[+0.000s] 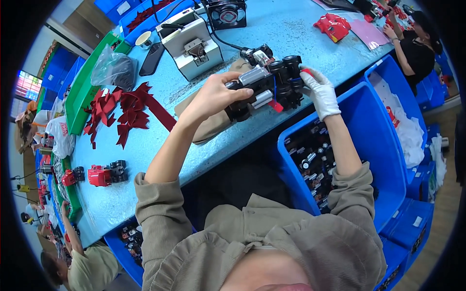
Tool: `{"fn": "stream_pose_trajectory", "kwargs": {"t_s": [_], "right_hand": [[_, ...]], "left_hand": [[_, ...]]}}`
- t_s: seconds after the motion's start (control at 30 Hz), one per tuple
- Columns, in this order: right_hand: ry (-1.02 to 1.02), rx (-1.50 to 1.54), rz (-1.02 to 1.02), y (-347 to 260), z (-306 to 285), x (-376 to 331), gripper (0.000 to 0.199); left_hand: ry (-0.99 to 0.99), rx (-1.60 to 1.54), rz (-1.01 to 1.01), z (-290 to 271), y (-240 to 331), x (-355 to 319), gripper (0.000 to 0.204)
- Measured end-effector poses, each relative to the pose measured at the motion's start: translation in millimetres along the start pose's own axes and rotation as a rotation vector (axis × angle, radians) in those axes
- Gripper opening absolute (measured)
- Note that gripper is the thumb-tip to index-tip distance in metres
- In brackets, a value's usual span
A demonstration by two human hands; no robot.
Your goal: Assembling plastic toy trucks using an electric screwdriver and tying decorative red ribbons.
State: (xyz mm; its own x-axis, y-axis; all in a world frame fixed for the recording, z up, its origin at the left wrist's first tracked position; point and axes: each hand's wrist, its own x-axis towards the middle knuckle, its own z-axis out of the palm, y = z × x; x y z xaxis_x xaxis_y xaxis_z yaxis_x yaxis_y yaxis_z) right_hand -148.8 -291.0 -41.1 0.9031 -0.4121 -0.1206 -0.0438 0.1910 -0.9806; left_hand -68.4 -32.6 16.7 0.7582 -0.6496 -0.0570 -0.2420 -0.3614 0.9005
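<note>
Above the near edge of the blue table I hold a toy truck chassis (264, 80) with black wheels, silver cylinders and a small red tab hanging below. Bare, my left hand (216, 94) wraps around its left end, thumb on top. My right hand (320, 92), in a white glove, grips the wheels at the right end; something red shows at its fingertips. A brownish cloth pad (208, 123) lies under the chassis. Just behind it, a cable runs to a small dark and silver piece (259, 56). The chassis's underside and some of my fingers are hidden.
Behind stand a white box-shaped device (189, 46), a fan (225, 14) and a phone (152, 59). Dark red ribbon strips (131, 109) and red toy trucks (100, 175) lie left. A blue bin (383, 160) of parts is at my right. People sit at both sides.
</note>
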Motion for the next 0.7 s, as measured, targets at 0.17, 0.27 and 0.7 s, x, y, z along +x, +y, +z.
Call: {"fn": "stream_pose_trajectory", "kwargs": {"t_s": [0.17, 0.27, 0.7], "right_hand": [[0.120, -0.302, -0.368, 12, 0, -10, 0.017], [0.038, -0.772, -1.135, 2, 6, -28, 0.017], [0.055, -0.219, -0.242, -12, -14, -35, 0.031]], "left_hand": [[0.074, -0.012, -0.017, 8, -10, -7, 0.048], [0.140, -0.019, 0.022, 17, -10, -11, 0.046], [-0.303, -0.773, -0.294, -1, -34, -29, 0.048]]}}
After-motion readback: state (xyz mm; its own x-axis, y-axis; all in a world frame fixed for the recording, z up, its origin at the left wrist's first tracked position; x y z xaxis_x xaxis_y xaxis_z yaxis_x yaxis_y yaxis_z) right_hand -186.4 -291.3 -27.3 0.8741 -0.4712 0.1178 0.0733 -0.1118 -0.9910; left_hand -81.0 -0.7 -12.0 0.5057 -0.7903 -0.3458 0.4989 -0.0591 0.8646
